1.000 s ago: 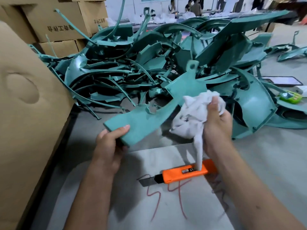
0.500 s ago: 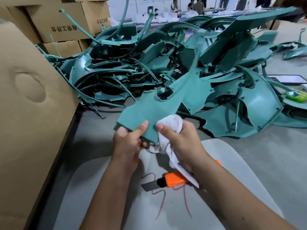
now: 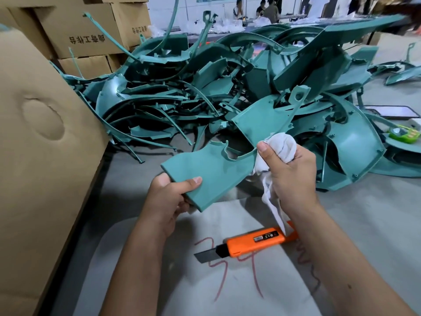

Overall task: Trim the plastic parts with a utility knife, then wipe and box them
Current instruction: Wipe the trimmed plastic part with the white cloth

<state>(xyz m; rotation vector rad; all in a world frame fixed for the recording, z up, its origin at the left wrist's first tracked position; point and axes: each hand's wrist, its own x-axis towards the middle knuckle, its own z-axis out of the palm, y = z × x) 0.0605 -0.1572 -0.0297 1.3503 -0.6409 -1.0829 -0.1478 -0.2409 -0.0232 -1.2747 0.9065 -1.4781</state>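
Plastic part [image 3: 206, 176] is up over the table, left hand [image 3: 167, 199] gripping its near end. Right hand [image 3: 289, 169], bunching the rag [image 3: 281, 144], has slid from that end toward the middle; wiping's underway, knife [image 3: 249, 242] lying idle

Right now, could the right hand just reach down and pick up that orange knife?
Probably not at once. The utility knife lies in the open just below the right hand, nothing covering it but a hanging tail of the white cloth. That hand's fingers are wrapped round the cloth, though, so it would have to drop it first.
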